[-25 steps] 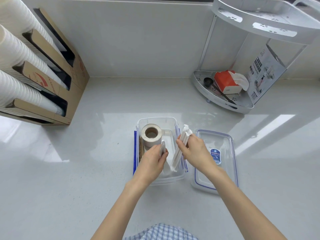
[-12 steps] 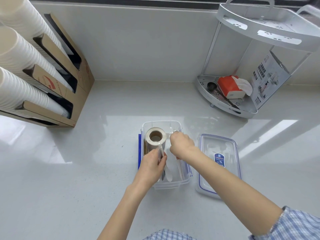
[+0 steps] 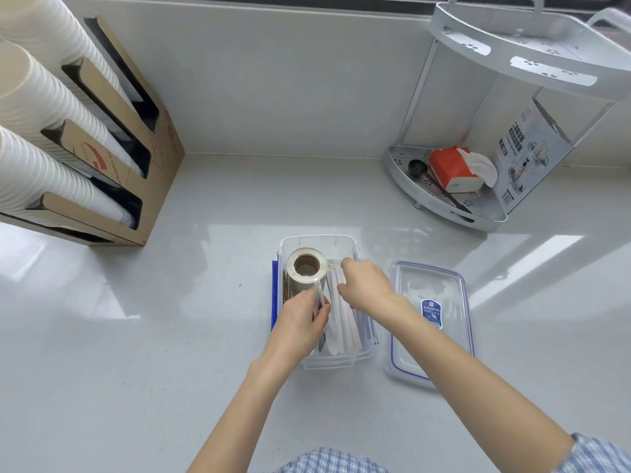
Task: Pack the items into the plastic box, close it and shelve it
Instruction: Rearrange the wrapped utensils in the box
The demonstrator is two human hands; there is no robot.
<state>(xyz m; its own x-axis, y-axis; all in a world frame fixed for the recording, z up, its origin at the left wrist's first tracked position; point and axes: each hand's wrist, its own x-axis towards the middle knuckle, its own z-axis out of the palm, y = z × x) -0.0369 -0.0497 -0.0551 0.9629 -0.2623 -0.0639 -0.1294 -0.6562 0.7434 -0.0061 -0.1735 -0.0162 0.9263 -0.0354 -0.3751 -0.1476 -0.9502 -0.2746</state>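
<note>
A clear plastic box [image 3: 336,361] with blue latches stands open on the white counter. A paper roll [image 3: 304,269] stands in its far left corner, with brown cardboard pieces beside it. Long white wrapped sticks [image 3: 341,322] lie along the box floor. My left hand [image 3: 302,322] is at the box's left side, pinching a thin clear-wrapped packet [image 3: 319,295] upright. My right hand [image 3: 367,285] reaches into the box over the sticks, fingers spread and touching them. The clear lid [image 3: 430,322] with a blue seal and sticker lies flat to the right of the box.
A cardboard dispenser [image 3: 126,155] with stacks of white paper cups stands at the left. A white two-tier corner shelf [image 3: 440,199] at the back right holds a red tissue pack [image 3: 452,169], a black scoop and a printed box.
My right hand lowered the white wrapped sticks into the box and laid them flat. It now rests on them with spread fingers. My left hand stayed at the box's left side.
</note>
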